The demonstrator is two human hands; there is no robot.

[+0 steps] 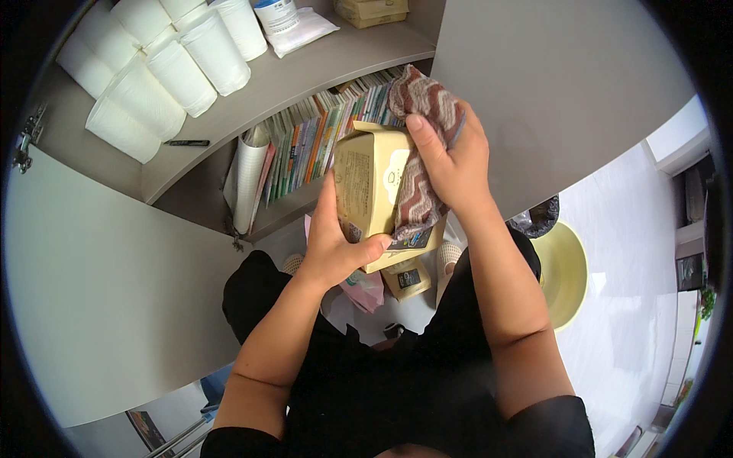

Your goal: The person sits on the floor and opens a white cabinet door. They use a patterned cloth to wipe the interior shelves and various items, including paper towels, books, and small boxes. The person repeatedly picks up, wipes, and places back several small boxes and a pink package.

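Note:
A tan tissue pack point(356, 172) with printing on its sides is held up in front of the open cabinet. My left hand point(338, 246) grips it from below and the left, thumb across its lower end. In my right hand point(458, 154) is a brown and cream zigzag-patterned cloth point(421, 200), which lies against the pack's right side, its upper part bunched above my thumb. Behind and below these, partly hidden, is another tan pack point(432, 240). A smaller tan pack point(408, 279) rests on the floor between my feet.
White paper rolls point(183, 74), a black pen point(188, 142) and a blue-lidded tub point(278, 16) occupy the upper shelf. Books point(309, 146) line the shelf below. Cabinet doors stand open at left point(114, 275) and right point(550, 91). A yellow basin point(564, 275) and a black-lined bin point(541, 217) sit right; pink packaging point(363, 291) lies below.

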